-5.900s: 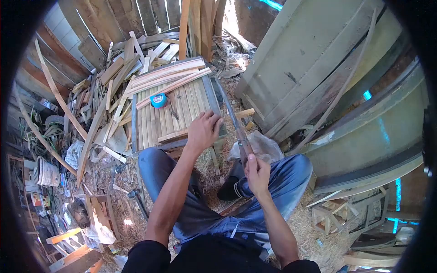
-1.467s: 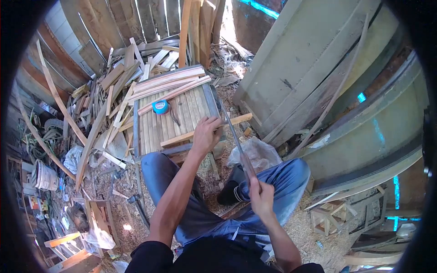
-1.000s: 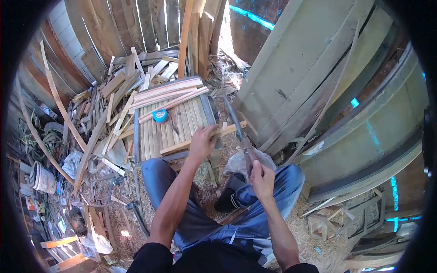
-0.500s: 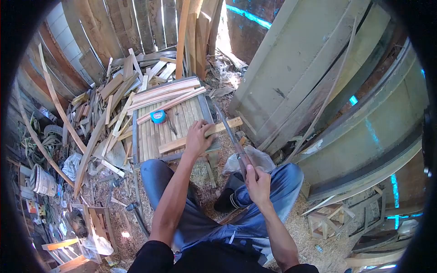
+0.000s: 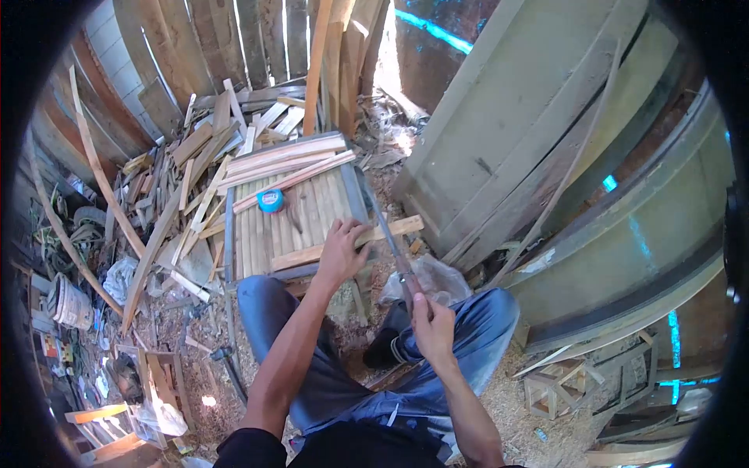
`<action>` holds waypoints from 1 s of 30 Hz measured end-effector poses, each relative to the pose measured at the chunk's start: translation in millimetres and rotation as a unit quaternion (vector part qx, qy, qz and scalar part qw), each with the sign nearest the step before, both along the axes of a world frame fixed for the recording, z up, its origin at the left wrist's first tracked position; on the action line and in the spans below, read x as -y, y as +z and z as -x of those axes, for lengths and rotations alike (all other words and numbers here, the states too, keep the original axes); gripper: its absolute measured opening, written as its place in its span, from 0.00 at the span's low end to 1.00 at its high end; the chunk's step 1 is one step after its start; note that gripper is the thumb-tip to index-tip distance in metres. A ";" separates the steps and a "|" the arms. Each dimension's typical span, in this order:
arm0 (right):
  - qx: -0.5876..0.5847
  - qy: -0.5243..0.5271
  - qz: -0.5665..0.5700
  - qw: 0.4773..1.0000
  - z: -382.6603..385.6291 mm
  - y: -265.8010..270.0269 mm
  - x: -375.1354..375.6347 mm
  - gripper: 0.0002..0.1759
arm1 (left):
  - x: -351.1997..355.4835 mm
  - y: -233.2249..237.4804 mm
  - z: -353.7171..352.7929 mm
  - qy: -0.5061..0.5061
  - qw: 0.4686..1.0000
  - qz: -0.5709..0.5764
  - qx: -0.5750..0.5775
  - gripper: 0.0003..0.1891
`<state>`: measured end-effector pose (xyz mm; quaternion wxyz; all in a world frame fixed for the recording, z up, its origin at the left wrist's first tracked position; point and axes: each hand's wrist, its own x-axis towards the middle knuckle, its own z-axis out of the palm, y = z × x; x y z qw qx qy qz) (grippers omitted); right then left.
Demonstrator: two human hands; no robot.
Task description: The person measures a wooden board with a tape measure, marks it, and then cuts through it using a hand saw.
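Left hand [image 5: 343, 253], fingers laid over 1 wooden strip [image 5: 403, 226] overhanging the worktop [image 5: 253, 243]; whether it pinches cannot be told. Right hand [image 5: 432, 324], closed round a saw-like tool [image 5: 395, 248] crossing the strip. Sawing is apparently in hand; the next stroke calls for firm bracing.

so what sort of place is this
Probably a woodworking workshop: there's a heap of wood scraps, a blue tape measure on a slatted surface, and what looks like sawdust underfoot.
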<state>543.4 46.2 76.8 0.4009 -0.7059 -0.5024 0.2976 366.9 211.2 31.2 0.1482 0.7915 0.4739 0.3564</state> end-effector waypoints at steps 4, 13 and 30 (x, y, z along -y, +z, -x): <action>-0.054 0.017 0.008 0.998 1.6 8.3 9.3 0.28 | 4.7 4.2 0.6 0.002 1.000 -0.001 -0.007 0.16; 0.012 0.008 0.020 1.000 13.1 8.7 -16.4 0.26 | 4.4 8.6 -5.4 0.026 0.999 -0.001 -0.021 0.16; -0.023 0.018 0.020 0.999 17.2 27.8 -46.3 0.30 | 9.5 0.2 -2.3 0.048 0.999 0.019 -0.007 0.16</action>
